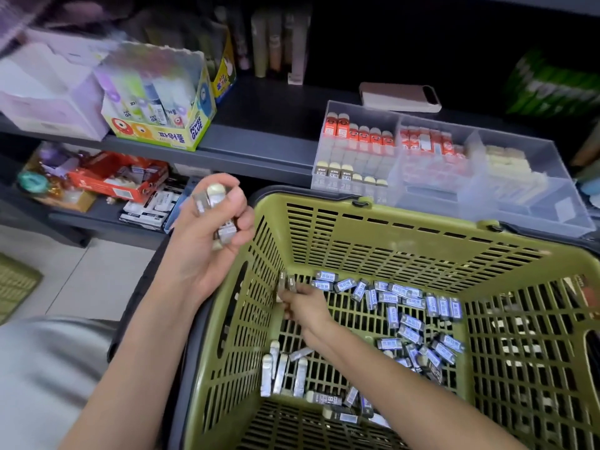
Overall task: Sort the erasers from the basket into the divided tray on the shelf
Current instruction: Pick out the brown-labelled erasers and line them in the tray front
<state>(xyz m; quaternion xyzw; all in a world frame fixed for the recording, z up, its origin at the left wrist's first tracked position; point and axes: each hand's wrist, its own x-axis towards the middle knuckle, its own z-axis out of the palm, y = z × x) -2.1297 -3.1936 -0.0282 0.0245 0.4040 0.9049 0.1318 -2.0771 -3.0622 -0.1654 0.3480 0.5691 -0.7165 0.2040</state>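
dark shelf: divided tray at the right front edge; phone behind it, nearer the back; glue box and pale box at the left end.

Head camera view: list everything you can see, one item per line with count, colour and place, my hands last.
Basket: one, olive green, before the shelf.
Loose erasers: dozens, dark sleeves with blue-white labels, basket floor.
Divided tray: one, clear, shelf's right end.
Orange-sleeved erasers: many, orange, tray's left and middle compartments.
Black-sleeved erasers: several, black, tray's front-left.
Cream erasers: one stack, cream, tray's right compartment.
Glue box: one, yellow, shelf's left.
Phone: one, pinkish, behind the tray.
Red carton: one, red, lower shelf.
Left hand: one, grips a handful of erasers beside the basket's left rim.
Right hand: one, pinches a few erasers in the basket's far-left corner.
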